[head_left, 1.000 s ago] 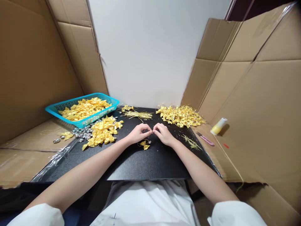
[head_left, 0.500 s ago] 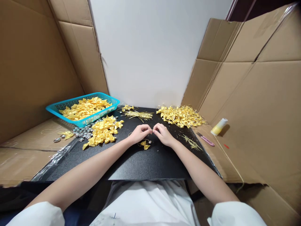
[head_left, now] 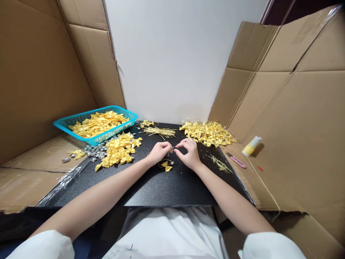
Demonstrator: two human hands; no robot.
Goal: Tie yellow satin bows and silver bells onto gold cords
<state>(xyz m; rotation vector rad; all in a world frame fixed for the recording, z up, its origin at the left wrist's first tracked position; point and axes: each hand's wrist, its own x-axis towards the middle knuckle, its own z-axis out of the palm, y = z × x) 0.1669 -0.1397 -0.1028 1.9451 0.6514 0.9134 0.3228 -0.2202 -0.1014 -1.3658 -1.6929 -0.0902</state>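
My left hand (head_left: 161, 152) is pinched closed on a thin gold cord (head_left: 169, 154) over the middle of the black table. Just right of it, my right hand (head_left: 189, 154) has its thumb and forefinger apart beside the cord's short end, with nothing visibly gripped. Below the fingers, a yellow ribbon bow (head_left: 167, 167) lies on the table, with a small silver bead (head_left: 171, 163) at its upper right. A loop of the cord runs from the bow toward my left hand; part of it is hidden behind that hand.
Yellow bows (head_left: 118, 149) and silver beads (head_left: 95, 151) lie left, by a turquoise basket (head_left: 94, 141) of bows. Gold cords (head_left: 159, 132) and a heap of corded bows (head_left: 207, 132) are at the back. Right are cord scraps (head_left: 220, 163), a pink cutter (head_left: 237, 160) and a cord spool (head_left: 251, 145).
My right thumb and forefinger have parted and drawn slightly right, away from my left fingertips. My left hand still pinches the cord; the bow has not moved.
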